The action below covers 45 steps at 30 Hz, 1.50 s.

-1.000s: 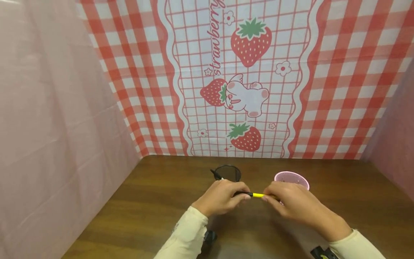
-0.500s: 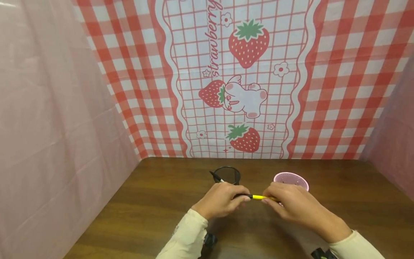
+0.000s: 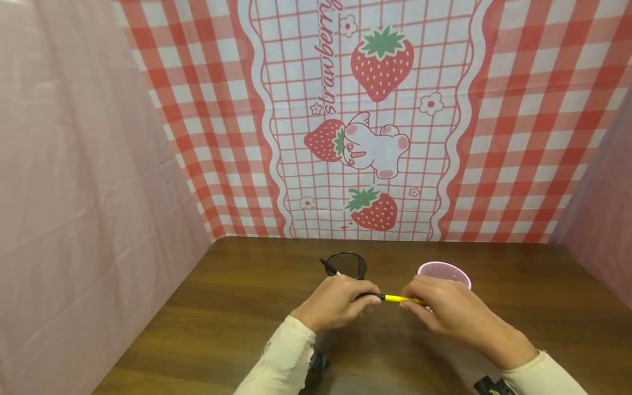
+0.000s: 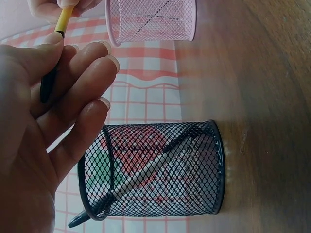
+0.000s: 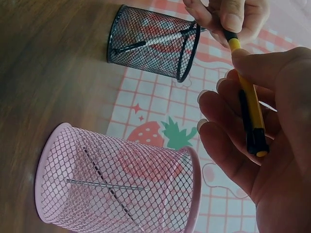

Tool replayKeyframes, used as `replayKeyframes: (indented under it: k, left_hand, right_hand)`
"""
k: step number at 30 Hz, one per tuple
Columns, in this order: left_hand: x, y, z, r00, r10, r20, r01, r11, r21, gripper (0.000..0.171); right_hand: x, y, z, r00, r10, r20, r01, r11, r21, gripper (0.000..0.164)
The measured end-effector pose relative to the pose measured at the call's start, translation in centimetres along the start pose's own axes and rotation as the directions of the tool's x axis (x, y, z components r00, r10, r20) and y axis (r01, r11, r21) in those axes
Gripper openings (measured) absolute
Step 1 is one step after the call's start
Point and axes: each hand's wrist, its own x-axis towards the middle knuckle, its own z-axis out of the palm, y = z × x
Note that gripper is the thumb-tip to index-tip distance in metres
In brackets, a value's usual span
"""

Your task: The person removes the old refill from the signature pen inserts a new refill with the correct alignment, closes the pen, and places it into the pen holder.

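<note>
In the head view my left hand (image 3: 340, 300) and right hand (image 3: 449, 307) meet over a yellow-and-black pen (image 3: 393, 298) held level. The left thumb and fingers pinch its black tapered end (image 4: 47, 86). On the yellow barrel (image 5: 250, 99), my right thumb presses against the index finger; the other right fingers curl loosely below. The right wrist view shows the pen's black clip and yellow end button beside the palm. Behind the left hand stands a black mesh pen cup (image 4: 219, 170), and behind the right hand a pink mesh pen cup (image 5: 197, 189).
A black-and-white pen (image 4: 141, 177) leans inside the black cup, its end above the rim. Two thin dark sticks (image 5: 107, 184) lie crossed in the pink cup. The wooden table (image 3: 197, 329) ends at a strawberry-print checked cloth (image 3: 237, 181); pink curtains (image 3: 99, 192) flank it.
Almost nothing differs: both hands keep their hold on the pen in the same place. The head view shifts slightly.
</note>
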Motion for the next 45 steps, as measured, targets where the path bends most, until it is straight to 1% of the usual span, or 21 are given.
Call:
replayKeyframes:
  k: [3,8,12,19,26,29,33,41,45]
  left_hand:
    - [-0.11,-0.05,-0.04,1.000,-0.005,0.000,0.005,1.000,-0.009,0.016]
    - [-0.18,-0.16,-0.02,1.000,0.006,-0.012,-0.006,1.000,0.006,0.016]
    - [-0.19,-0.11,-0.05,1.000,-0.001,-0.007,0.001,1.000,-0.007,0.016]
    - [-0.19,-0.27,0.15,0.999,0.019,-0.029,-0.019,1.000,-0.009,0.015]
    - [-0.16,-0.37,0.26,0.999,0.021,-0.040,-0.023,0.999,-0.040,0.016]
    - [-0.18,-0.35,0.30,0.999,0.016,-0.037,-0.017,0.999,-0.042,0.016]
    - [-0.19,-0.31,0.29,0.999,0.005,-0.038,-0.007,0.998,-0.066,0.017]
    - [-0.15,-0.41,0.17,0.999,-0.042,-0.020,0.039,0.991,-0.130,0.018]
    - [-0.06,-0.44,0.22,0.999,-0.045,-0.014,0.043,0.989,-0.141,0.018]
  right_hand:
    - [0.04,-0.02,-0.07,1.000,-0.001,-0.002,0.001,1.000,-0.003,0.025]
    - [0.11,-0.07,-0.08,1.000,0.005,-0.006,-0.005,1.000,-0.009,0.026]
    - [0.07,-0.09,-0.03,1.000,0.012,-0.005,-0.012,1.000,-0.009,0.028]
    - [0.05,-0.10,-0.13,0.999,0.033,0.010,-0.033,0.999,-0.004,0.031]
    - [-0.20,0.00,-0.21,0.998,0.058,0.012,-0.058,0.998,0.004,0.033]
    - [-0.33,0.02,-0.15,0.998,0.064,0.018,-0.064,0.998,0.016,0.033]
    - [-0.32,0.02,-0.19,0.998,0.065,0.019,-0.065,0.998,0.023,0.034]
    - [-0.04,0.10,-0.42,0.997,0.070,0.028,-0.071,0.997,0.023,0.037]
    - [-0.11,0.15,-0.40,0.997,0.078,0.026,-0.078,0.997,0.011,0.037]
